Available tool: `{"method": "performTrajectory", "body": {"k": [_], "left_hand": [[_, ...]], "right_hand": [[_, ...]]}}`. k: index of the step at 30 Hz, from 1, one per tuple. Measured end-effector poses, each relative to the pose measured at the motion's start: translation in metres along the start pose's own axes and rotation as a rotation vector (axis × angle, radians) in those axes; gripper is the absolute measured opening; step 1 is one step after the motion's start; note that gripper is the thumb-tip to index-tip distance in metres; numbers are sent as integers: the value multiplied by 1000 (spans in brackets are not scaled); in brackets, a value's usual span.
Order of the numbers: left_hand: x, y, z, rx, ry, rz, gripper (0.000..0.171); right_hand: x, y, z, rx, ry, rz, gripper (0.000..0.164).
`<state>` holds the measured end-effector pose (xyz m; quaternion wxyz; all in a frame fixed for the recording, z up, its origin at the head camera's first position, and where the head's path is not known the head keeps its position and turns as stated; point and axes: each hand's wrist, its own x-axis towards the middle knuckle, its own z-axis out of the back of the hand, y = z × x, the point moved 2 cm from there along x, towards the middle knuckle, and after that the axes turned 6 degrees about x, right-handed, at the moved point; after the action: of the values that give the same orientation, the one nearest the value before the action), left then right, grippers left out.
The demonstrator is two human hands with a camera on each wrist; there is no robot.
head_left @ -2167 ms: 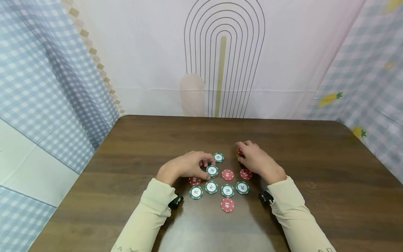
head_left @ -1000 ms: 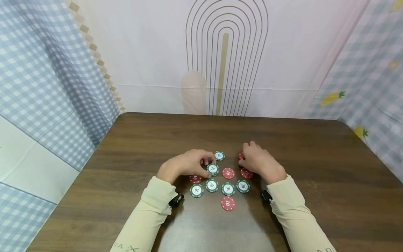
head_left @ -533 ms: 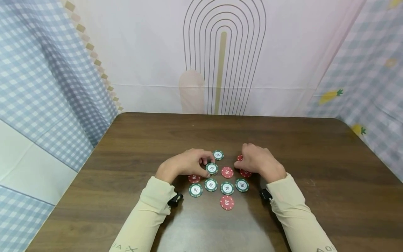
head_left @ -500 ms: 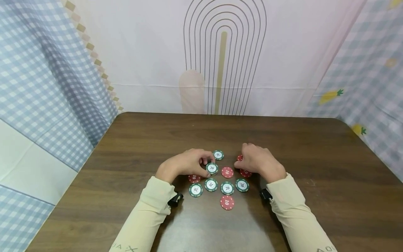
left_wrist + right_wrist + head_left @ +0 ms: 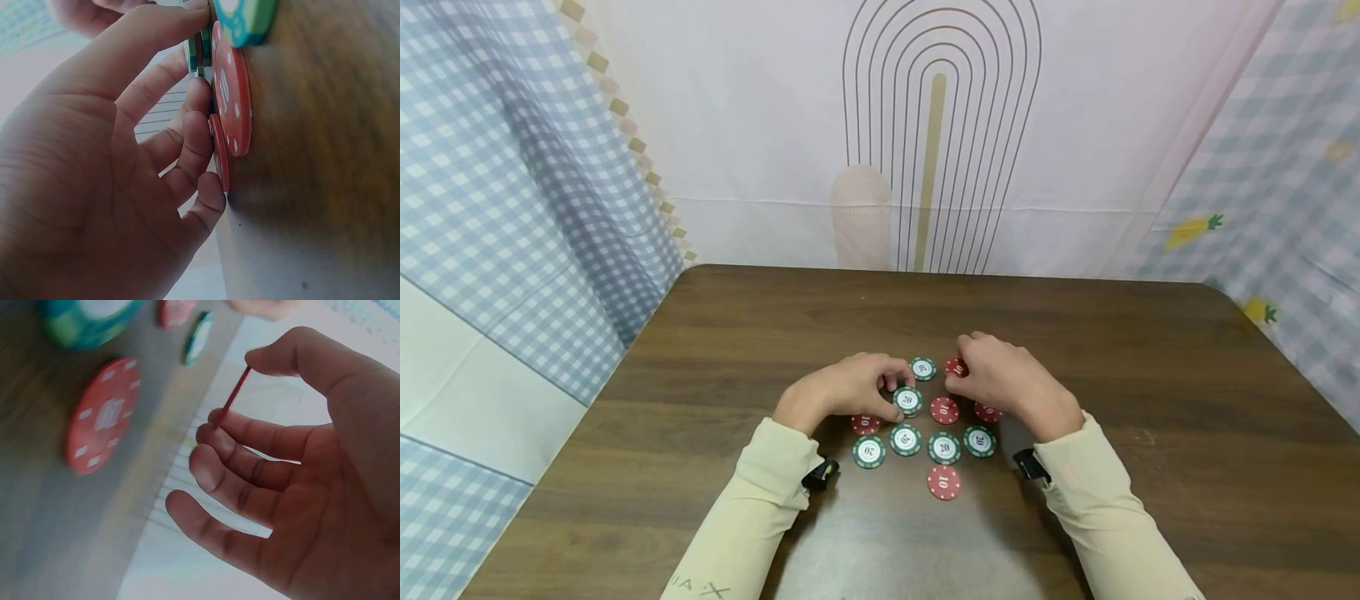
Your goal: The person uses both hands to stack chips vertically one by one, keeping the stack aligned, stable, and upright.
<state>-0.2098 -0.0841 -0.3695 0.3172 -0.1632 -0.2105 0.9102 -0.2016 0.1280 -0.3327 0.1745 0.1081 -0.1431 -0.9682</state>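
My left hand [image 5: 850, 387] pinches a small stack of poker chips [image 5: 907, 401] at its edges between thumb and fingers; a green chip marked 20 lies on top. The left wrist view shows red between green in that stack [image 5: 199, 50]. My right hand [image 5: 1013, 385] pinches a red poker chip [image 5: 956, 367] by its rim. Seen edge-on in the right wrist view, this thin red chip [image 5: 236, 394] is up off the table, between thumb and index finger. Just beyond the stack lies a green chip [image 5: 922, 368].
Between the hands lies a red 10 chip [image 5: 944, 410]. Several green 20 chips form a row nearer me, including one green chip [image 5: 944, 448], with a red chip [image 5: 943, 482] below. Other red chips lie partly under each hand. The brown wooden table [image 5: 760, 317] ends at a patterned cloth backdrop.
The right hand first drew back slightly toward me, then moved left with the red chip, which now shows more fully. The left hand stays at the stack.
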Motion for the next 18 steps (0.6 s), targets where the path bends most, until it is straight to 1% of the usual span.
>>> {"method": "performTrajectory", "body": {"k": [5,11,14,18], "left_hand": [[0,1,0,3,-2,-4,35],[2,2,0,-4,-8,-14,33],[2,3,0,-16,-11,-18,32],[2,3,0,-24,-12,-21,32]], "right_hand": [[-5,19,2,4,4,50,26],[-6,38,-8,16,-50,157,25],[-5,43,-13,14,-79,199,23],[-4,45,-18,-6,-97,219,20]]}}
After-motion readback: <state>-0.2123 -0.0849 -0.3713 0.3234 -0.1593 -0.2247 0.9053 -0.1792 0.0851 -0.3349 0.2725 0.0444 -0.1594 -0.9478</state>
